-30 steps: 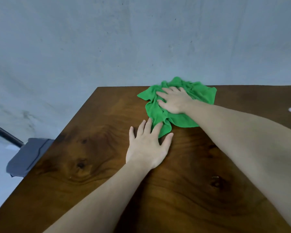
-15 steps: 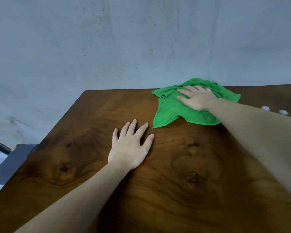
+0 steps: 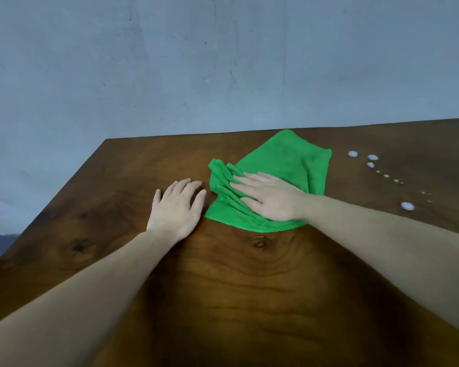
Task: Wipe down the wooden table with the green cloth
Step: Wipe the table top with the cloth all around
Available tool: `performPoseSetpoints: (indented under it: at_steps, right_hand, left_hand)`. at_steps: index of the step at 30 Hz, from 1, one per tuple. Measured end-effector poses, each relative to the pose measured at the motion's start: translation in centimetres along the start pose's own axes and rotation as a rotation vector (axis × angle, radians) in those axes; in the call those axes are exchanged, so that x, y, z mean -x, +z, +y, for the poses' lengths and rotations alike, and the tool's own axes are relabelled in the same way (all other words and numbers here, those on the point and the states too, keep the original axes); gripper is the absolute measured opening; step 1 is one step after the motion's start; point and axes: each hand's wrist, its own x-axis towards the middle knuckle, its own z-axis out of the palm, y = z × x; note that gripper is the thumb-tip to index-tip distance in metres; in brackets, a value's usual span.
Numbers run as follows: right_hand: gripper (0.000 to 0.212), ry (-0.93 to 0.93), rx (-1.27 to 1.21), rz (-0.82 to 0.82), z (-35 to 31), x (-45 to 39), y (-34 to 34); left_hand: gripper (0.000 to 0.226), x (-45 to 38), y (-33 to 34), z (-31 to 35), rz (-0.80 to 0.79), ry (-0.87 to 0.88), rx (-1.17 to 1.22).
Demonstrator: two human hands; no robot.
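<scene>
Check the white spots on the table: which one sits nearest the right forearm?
The lone white spot, closest to the camera; the other three cluster farther back near the cloth's far corner.

Bare room: wooden table [image 3: 223, 300] against grey plaster wall [image 3: 170, 62].

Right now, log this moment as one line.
right hand flat on green cloth | left hand flat on table | white droplets unwiped
</scene>
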Motion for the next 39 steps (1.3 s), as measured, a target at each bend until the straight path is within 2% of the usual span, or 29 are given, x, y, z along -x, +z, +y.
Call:
performPoseSetpoints:
  at_steps: [2,4,7,10,13,15,20,30,36,39]
  right_hand:
    - [0.059,-0.056,-0.022,0.017,0.5,2.3,-0.2]
    - [0.069,-0.028,-0.009,0.009,1.8,3.8,-0.5]
    - [0.07,0.157,0.026,-0.015,4.2,3.7,-0.8]
    - [0.067,0.355,0.035,-0.032,5.4,2.1,-1.0]
    - [0.067,0.449,0.026,-0.05,4.6,1.0,-0.9]
    - [0.065,0.414,0.039,-0.049,2.8,1.5,-0.7]
    - [0.064,0.189,0.033,-0.015,-4.3,5.0,0.7]
    - [0.065,0.056,0.041,-0.044,-16.7,17.3,2.4]
    - [0.064,0.025,0.011,-0.044,-18.3,24.5,2.8]
    - [0.065,0.09,0.011,-0.028,-17.7,27.4,2.9]
  left_hand:
    - [0.051,0.7,-0.1,0.6,-0.008,0.045,-0.004]
    - [0.05,1.9,-0.1,1.6,-0.036,0.091,0.004]
    - [0.054,4.1,0.1,3.1,-0.058,0.161,-0.034]
    - [0.058,6.3,0.1,3.7,0.002,0.206,-0.106]
    - [0.056,8.2,0.4,3.6,0.019,0.184,-0.098]
    - [0.053,9.2,0.3,3.4,0.04,0.157,-0.07]
    - [0.054,11.6,-0.6,2.8,0.025,0.109,-0.017]
    - [0.057,19.1,-1.2,3.0,-0.084,0.108,0.04]
    - [0.067,23.4,-1.1,3.9,-0.107,0.166,-0.006]
    - [0.07,25.2,-1.0,4.0,-0.081,0.186,0.003]
